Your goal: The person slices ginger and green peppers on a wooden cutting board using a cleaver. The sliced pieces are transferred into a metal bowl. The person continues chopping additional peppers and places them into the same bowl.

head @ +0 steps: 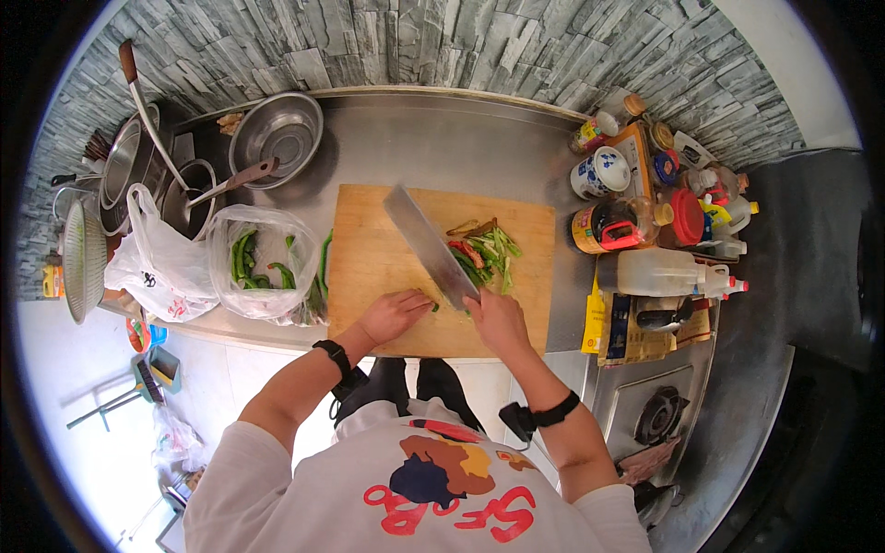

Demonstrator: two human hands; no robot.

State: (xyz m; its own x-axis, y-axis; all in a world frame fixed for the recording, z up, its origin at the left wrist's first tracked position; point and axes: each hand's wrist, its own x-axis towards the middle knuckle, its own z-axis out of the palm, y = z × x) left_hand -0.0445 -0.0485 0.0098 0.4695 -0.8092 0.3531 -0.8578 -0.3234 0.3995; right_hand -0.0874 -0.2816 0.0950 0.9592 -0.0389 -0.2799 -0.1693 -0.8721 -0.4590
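Note:
My right hand (500, 323) grips the handle of a cleaver (425, 242), whose broad steel blade slants up and left over the wooden cutting board (359, 228). Beside the blade's lower end, my left hand (395, 316) presses a green pepper (434, 307) on the board. Its fingers cover most of the pepper; only a small tip shows. Right of the blade lies a heap of sliced green peppers (499, 250) with some red pepper pieces (473, 253). To the board's left, an open clear plastic bag (220, 276) contains several whole green peppers (243, 257).
A steel basin (311, 131), pots with ladles (148, 124) and a white plastic bag (162, 276) stand left. Sauce bottles (601, 225), a patterned cup (599, 173) and a white jug (653, 272) crowd the right side, near a gas burner (658, 415).

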